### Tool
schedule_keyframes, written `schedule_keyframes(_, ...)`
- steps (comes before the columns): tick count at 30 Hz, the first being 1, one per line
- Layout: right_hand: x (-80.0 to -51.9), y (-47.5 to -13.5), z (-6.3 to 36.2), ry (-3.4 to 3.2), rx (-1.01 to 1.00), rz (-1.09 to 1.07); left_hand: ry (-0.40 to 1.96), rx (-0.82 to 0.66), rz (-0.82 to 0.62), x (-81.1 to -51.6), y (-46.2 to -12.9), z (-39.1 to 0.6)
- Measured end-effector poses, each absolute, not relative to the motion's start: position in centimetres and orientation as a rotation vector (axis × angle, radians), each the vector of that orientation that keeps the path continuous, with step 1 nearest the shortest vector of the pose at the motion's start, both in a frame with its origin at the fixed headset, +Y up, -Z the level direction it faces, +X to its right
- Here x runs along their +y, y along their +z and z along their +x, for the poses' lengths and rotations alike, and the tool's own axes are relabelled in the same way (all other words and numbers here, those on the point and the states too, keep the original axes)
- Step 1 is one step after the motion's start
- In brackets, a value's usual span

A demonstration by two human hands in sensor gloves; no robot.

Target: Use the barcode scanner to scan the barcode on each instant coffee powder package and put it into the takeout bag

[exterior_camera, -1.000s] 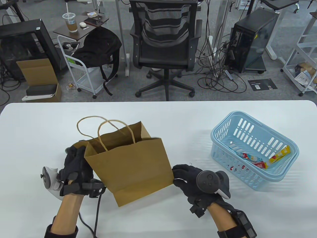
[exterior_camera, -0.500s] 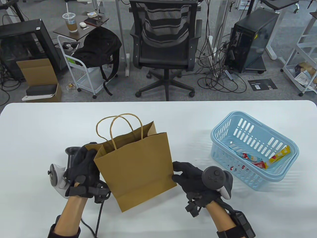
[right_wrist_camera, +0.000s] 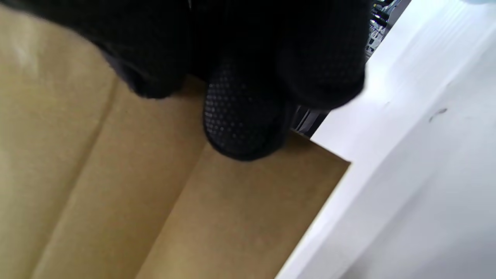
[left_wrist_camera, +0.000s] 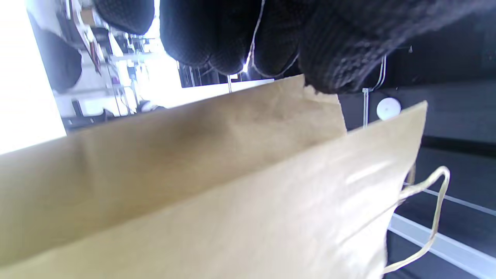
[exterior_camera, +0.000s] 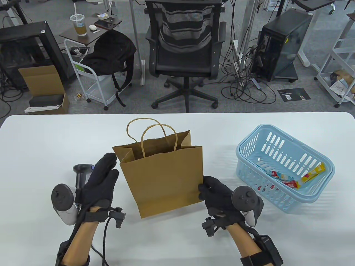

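The brown paper takeout bag (exterior_camera: 163,180) stands upright mid-table, its mouth open upward and its twine handles raised. My left hand (exterior_camera: 108,167) lies beside the bag's left side with straight fingers; in the left wrist view its fingertips (left_wrist_camera: 232,42) reach the bag's (left_wrist_camera: 232,174) top edge. My right hand (exterior_camera: 205,189) pinches the bag's lower right edge, one fingertip (right_wrist_camera: 244,116) pressed on the bag's face (right_wrist_camera: 116,193). The black barcode scanner (exterior_camera: 81,173) lies on the table behind my left hand. Several instant coffee packages (exterior_camera: 288,180) lie in the blue basket (exterior_camera: 249,149).
The basket stands at the right of the white table (exterior_camera: 41,144). A cable (exterior_camera: 104,243) runs from my left wrist off the near edge. An office chair (exterior_camera: 185,50), a cart and a computer tower stand on the floor beyond the far edge.
The bag has swung upright and shifted right and farther away. My left hand has let go of its mouth and straightened its fingers, uncovering the scanner. My right hand kept its hold.
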State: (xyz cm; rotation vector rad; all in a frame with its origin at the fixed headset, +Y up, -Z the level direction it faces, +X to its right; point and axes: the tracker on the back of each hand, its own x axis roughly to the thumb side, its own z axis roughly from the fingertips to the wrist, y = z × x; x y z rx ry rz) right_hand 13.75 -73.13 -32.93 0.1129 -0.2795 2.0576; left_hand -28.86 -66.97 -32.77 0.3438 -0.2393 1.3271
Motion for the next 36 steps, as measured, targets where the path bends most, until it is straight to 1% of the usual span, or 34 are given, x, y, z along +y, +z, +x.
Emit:
schedule_keyframes(2, -73.2, -32.9, 13.9, 2.057, -0.299, 0.085, 1.239, -0.216, 0.318, -67.5, -32.8, -28.3)
schedule_keyframes(4, -73.4, -33.0, 14.0, 2.054, -0.310, 0.053, 1.173, -0.214, 0.260, -68.0, -33.1, -27.6)
schedule_keyframes(8, -73.9, -33.2, 14.1, 2.047, -0.294, 0.031, 1.094, -0.184, 0.002, -70.4, -33.7, -25.6)
schedule_keyframes(10, -74.1, -33.3, 14.2, 2.056, -0.292, 0.027, 1.118, -0.231, -0.092, -71.9, -34.2, -24.6)
schedule_keyframes(12, -74.3, -33.4, 14.2, 2.059, -0.285, 0.021, 1.157, -0.221, -0.149, -73.0, -34.3, -24.0)
schedule_keyframes(15, -74.7, -33.6, 14.3, 2.059, -0.270, -0.005, 1.229, -0.237, -0.180, -74.0, -34.4, -23.3)
schedule_keyframes(21, -75.8, -34.4, 13.8, 2.009, -0.080, 0.043, 1.210, -0.254, -0.202, -74.5, -34.7, -22.9)
schedule_keyframes(26, -76.4, -34.8, 13.2, 1.998, 0.036, 0.099, 1.179, -0.239, -0.187, -74.8, -34.8, -23.0)
schedule_keyframes(31, -76.5, -35.0, 13.2, 1.989, 0.063, 0.103, 1.201, -0.234, -0.214, -75.3, -35.1, -22.9)
schedule_keyframes(36, -76.8, -35.3, 13.6, 1.971, 0.103, 0.077, 1.157, -0.230, -0.243, -76.1, -35.4, -22.7)
